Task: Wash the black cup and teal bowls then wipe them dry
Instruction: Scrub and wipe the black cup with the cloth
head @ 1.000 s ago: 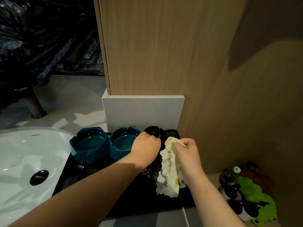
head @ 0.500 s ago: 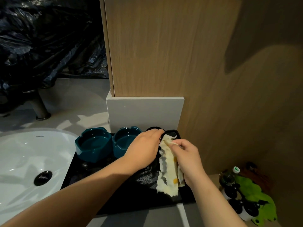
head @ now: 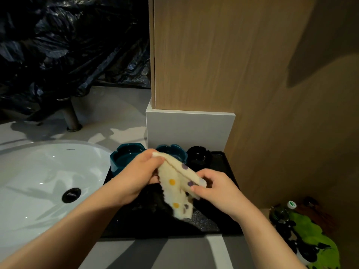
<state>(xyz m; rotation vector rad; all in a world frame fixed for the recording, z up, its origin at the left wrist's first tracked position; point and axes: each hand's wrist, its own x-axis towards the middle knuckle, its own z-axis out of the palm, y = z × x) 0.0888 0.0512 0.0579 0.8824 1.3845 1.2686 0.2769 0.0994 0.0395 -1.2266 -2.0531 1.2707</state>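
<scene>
Two teal bowls stand side by side at the back of a black tray [head: 223,224]: the left teal bowl [head: 124,158] and the right teal bowl [head: 174,152]. The black cup [head: 199,157] sits to their right, free of both hands. A cream cloth with coloured dots [head: 178,187] is stretched over the tray between my hands. My left hand [head: 141,173] pinches its upper end in front of the bowls. My right hand [head: 211,188] pinches its lower right edge.
A white sink basin [head: 38,181] with a dark drain [head: 71,194] lies to the left, a faucet stem [head: 71,117] behind it. Wooden cabinet panels [head: 213,55] rise behind the tray. Bottles and a green item [head: 310,235] sit low at the right.
My left hand let go of the black cup and took hold of the cloth's upper end. The cloth moved left and now spans both hands. The view shifted right.
</scene>
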